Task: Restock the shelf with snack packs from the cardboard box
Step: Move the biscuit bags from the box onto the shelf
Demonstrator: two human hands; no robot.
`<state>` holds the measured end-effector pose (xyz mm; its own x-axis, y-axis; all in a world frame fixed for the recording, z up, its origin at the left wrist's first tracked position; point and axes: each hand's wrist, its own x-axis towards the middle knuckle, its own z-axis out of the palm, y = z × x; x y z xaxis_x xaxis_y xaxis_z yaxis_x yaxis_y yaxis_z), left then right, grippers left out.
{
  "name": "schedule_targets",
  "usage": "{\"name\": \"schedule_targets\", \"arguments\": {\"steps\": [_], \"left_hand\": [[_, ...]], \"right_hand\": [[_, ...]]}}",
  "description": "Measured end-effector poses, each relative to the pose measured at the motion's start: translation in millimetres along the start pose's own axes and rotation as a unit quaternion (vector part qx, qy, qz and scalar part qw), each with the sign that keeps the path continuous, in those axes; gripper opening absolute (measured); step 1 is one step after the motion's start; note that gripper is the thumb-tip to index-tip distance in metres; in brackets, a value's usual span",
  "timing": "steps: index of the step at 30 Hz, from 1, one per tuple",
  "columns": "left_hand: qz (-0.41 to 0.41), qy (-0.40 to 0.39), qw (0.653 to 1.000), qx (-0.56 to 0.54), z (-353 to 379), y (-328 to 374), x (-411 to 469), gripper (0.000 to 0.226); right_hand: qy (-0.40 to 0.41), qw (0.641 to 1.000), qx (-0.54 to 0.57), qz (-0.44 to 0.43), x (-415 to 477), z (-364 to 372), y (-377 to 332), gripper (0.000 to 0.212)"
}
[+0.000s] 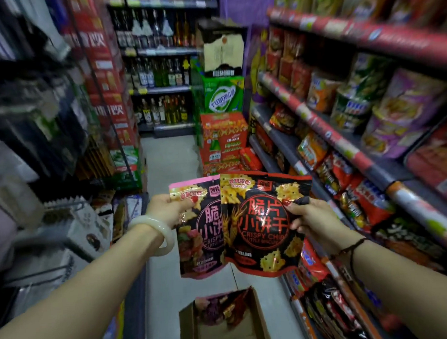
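Left hand (pixel 164 209) pinches a pink-trimmed black foil snack pack (pixel 198 239) near its top. Right hand (pixel 309 219) pinches a red-trimmed black foil snack pack (pixel 262 224) that overlaps it.

Advice: match each flavour, face it upright on the metal shelf (pixel 327 134) at 3 o'clock.

Brown cardboard box (pixel 261 321) at 6 o'clock: contents blurred.

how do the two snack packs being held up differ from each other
Trim: the pink-edged pack has a pink border, the red-edged pack a red one.
Hold: the left hand pinches the pink-edged pack near its top-left corner; the right hand grips the red-edged pack at its right side.
Overlap: the red-edged pack lies in front, hiding the pink-edged pack's right side.
Both have black fronts, pictured yellow crackers and the word "CRISPY".
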<state>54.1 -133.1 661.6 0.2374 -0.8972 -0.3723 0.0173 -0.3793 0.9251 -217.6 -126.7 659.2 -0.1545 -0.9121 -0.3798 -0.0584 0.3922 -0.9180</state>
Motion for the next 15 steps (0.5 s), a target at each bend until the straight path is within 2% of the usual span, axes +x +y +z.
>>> {"name": "schedule_targets", "arguments": {"steps": [4, 8, 15], "left_hand": [[0.035, -0.013, 0.999, 0.017, 1, 56, -24, 0.011], [0.086, -0.023, 0.994, 0.069, 6, 104, -53, 0.008], [0.168, -0.059, 0.98, 0.087, 18, 173, -97, 0.012]], "right_hand": [[0.02, 0.999, 0.012, -0.03, -25, -13, -46, 0.018], [0.041, 0.997, 0.025, -0.06, -48, -28, -83, 0.013], [0.066, 0.992, 0.031, -0.104, -92, -60, -141, 0.01]]}}
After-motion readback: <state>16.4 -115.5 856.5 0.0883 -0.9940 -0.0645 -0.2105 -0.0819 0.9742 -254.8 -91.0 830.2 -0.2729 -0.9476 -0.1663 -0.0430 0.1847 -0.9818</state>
